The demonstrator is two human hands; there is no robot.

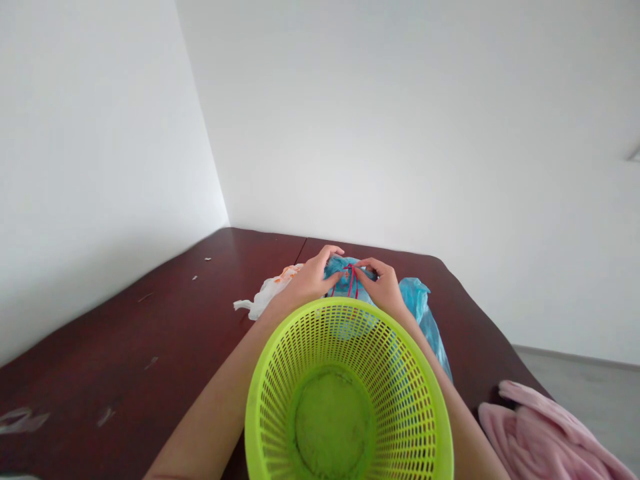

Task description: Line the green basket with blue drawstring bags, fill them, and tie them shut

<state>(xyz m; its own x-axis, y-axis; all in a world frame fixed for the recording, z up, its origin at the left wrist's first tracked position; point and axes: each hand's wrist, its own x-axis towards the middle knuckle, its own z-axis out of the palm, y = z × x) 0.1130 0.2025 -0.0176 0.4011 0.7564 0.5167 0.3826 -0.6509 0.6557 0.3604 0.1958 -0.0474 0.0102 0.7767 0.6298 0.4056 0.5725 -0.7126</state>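
Note:
Beyond the basket, both hands are at a blue plastic bag [345, 288] with a thin red string [352, 281] around its gathered part. My left hand [316, 273] is closed on the bag from the left side, its thumb close to the string. On the other side, my right hand [381, 283] pinches the red string between thumb and fingertips. An empty lime-green plastic basket [333, 420] stands between my forearms and hides the lower part of the bag.
A white plastic bag [270, 293] with orange print lies to the left on the dark red table [165, 340]. More blue plastic [423, 310] lies beside my right forearm. Pink cloth [540, 427] sits at the lower right. Small scraps [106, 417] are scattered leftward; white walls rise behind.

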